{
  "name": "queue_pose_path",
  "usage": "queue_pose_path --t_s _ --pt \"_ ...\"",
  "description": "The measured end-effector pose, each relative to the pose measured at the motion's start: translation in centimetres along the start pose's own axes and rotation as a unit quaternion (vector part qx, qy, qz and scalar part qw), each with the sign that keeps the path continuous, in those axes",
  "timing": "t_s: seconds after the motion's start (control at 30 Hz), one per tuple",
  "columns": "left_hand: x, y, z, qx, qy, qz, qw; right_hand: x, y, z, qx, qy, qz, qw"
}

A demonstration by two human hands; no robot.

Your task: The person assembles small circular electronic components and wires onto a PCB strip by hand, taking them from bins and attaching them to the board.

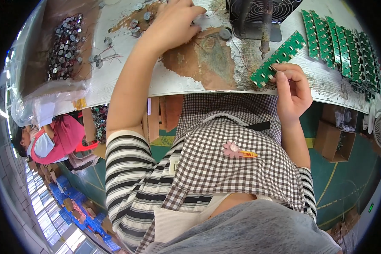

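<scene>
My left hand (173, 23) reaches over the far part of the white table, its fingers apart near several small round metal motors (148, 16) with thin wires. Its farthest fingertips run out at the picture's upper edge. With thumb and forefinger pinched, my right hand (295, 86) grips the near edge of a long green circuit board strip (279, 57). Just above this strip, a worn metal soldering iron (265, 36) points downward. Between my hands lies one round motor (225, 33), and its thin wire trails toward the board.
A black fan (262, 10) stands behind the iron. Many green board strips (334, 42) lie in overlapping rows at the right. At the left, a plastic-lined box (31, 55) holds a heap of wired motors (65, 46). Someone in pink (61, 137) sits beyond the table's left end.
</scene>
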State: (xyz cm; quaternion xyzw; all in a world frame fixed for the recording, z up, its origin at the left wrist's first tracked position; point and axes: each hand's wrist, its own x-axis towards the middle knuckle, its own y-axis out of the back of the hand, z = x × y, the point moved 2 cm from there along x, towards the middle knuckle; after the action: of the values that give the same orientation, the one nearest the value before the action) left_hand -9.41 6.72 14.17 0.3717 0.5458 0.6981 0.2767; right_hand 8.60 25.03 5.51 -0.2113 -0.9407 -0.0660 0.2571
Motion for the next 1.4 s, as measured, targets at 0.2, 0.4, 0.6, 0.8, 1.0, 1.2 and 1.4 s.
queue_pose_path --t_s 0.2,0.4,0.6,0.8,1.0,1.2,1.4 --pt "1.0 -2.8 -3.9 -0.224 0.119 0.01 0.967 0.5 -0.3 0.0 0.003 0.017 -0.002 1.0" --pt "-1.1 -0.7 -0.9 -0.441 0.196 0.355 0.801 0.4 -0.6 0.0 -0.006 0.031 -0.006 0.999" --pt "-6.1 -2.6 5.0 -0.21 0.034 0.349 0.913 0.4 -0.4 -0.2 -0.041 0.044 -0.013 0.998" --pt "-7.9 -5.1 7.3 -0.49 0.144 0.072 0.857 0.2 -0.5 -0.2 0.042 0.036 -0.02 0.998" --pt "-6.3 -5.5 7.4 -0.772 0.26 -0.035 0.579 0.8 -1.2 -0.6 -0.075 0.071 -0.044 0.994" --pt "-5.5 -6.3 7.1 -0.775 0.268 -0.002 0.573 1.0 -1.1 -0.9 -0.132 0.14 -0.061 0.979" --pt "-5.4 -5.7 8.3 -0.656 0.272 -0.014 0.704 1.1 -0.7 -0.7 -0.098 0.126 -0.031 0.987"
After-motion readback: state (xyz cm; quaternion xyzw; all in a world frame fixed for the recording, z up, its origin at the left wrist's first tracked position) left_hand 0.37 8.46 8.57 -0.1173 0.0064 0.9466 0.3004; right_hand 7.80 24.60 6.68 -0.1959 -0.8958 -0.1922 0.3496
